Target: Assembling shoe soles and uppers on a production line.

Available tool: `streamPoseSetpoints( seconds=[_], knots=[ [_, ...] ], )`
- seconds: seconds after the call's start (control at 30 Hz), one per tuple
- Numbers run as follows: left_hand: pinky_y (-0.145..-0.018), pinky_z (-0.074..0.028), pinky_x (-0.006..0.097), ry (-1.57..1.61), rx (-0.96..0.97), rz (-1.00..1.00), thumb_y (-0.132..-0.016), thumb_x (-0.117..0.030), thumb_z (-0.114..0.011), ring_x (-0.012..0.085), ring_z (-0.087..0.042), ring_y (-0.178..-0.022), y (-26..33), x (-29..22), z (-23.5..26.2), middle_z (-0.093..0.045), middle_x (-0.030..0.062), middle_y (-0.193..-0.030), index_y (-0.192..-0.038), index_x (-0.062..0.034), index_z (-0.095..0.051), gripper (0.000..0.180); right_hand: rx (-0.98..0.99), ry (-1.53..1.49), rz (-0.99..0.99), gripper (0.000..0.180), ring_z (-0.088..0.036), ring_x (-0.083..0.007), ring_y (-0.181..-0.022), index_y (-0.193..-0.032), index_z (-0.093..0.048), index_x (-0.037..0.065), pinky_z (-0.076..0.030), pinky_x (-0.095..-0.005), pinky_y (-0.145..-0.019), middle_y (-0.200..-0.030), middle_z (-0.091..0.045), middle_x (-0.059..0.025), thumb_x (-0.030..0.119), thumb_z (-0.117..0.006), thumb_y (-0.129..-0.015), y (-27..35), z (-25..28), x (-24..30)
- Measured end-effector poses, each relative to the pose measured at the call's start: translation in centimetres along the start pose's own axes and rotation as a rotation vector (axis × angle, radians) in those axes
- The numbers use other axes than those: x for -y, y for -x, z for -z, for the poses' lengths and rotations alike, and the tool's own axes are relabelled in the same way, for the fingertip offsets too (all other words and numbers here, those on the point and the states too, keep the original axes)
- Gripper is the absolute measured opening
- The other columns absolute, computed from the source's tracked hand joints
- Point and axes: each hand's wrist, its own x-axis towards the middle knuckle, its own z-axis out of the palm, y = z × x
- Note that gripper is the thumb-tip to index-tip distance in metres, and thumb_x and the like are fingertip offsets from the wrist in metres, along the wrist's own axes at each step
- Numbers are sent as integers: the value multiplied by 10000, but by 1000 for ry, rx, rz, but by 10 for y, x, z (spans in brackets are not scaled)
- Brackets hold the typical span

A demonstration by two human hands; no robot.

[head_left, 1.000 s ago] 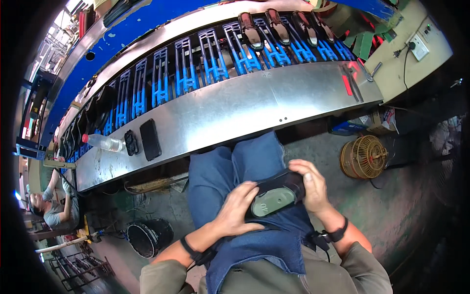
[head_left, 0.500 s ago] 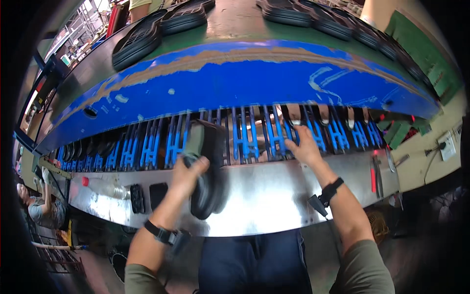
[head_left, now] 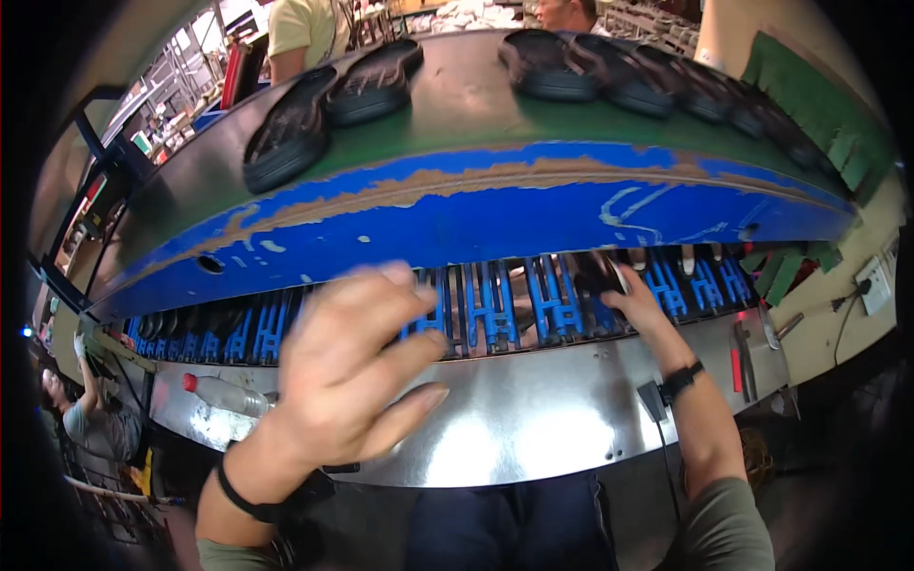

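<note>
My left hand [head_left: 333, 371] is raised close to the camera, above the metal ledge. Its fingers are bent but apart, somewhat blurred, and nothing shows between them. At the rack of blue uprights [head_left: 490, 305], my right hand [head_left: 640, 306] has its thumb and fingers around a dark shoe [head_left: 592, 273], largely hidden in the slots. Other dark shoes [head_left: 176, 322] stand in the rack's left end. Above the blue panel [head_left: 457, 224], black shoes [head_left: 371, 86] lie on the upper surface, two at left and several at right.
A clear bottle with a red cap [head_left: 224, 393] lies on the metal ledge [head_left: 514, 409] at left. Red-handled pliers [head_left: 743, 360] lie at its right end, near a wall socket [head_left: 871, 285]. Green strips [head_left: 847, 157] hang at right. Other people [head_left: 305, 38] are beyond the bench.
My left hand has risen toward the camera and no longer shows the black shoe it held. My right hand has shifted right along the rack. The view has tilted upward.
</note>
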Motion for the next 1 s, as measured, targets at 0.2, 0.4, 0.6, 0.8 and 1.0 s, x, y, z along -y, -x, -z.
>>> streamPoseSetpoints(
  seconds=[0.2, 0.4, 0.6, 0.8, 1.0],
  knots=[
    [-1128, -391, 416, -187, 228, 938, -828, -554, -714, 402, -540, -1312, -39, 134, 80, -574, 291, -1381, -1380, 5, -583, 797, -78, -173, -35, 687, -600, -299, -1183, -1416, -492, -6, -483, -393, -1009, -1290, -608, -189, 203, -738, -810, 239, -5, 12],
    [-975, -491, 351, 143, 21, 857, -815, -399, -718, 300, -687, -1090, -49, 88, 79, -716, 234, -1158, -1241, 23, -680, 601, -376, 158, -57, 768, -513, -418, -1284, -1455, -413, 1, -434, -461, -1076, -1385, -521, -256, 245, -742, -805, 313, -41, 22],
    [-1150, -342, 447, -41, -340, 533, -842, -161, -695, 374, -486, -1372, 18, -99, 70, -539, 244, -1437, -1138, 38, -672, 357, -207, 321, -54, 831, -533, -470, -1213, -1443, -368, -28, -465, -503, -1026, -1310, -535, -294, 165, -755, -733, 309, -6, 5],
    [-1039, -416, 486, 85, 151, 683, -742, -349, -815, 421, -526, -1148, 191, -378, 4, -571, 238, -1231, -1235, 41, -591, 667, -212, 467, 493, 476, -694, -383, -914, -1158, -646, 62, -555, -483, -826, -925, -711, -186, 309, -791, -778, 306, 83, 142],
    [-945, -474, 477, 290, 672, 848, -807, -329, -804, 375, -546, -1166, 230, -365, -26, -556, 215, -1289, -1291, 1, -583, 626, -30, -111, 412, 334, -678, -170, -887, -1081, -673, -4, -528, -296, -808, -976, -719, -126, 254, -754, -885, 376, 85, 165]
  ],
)
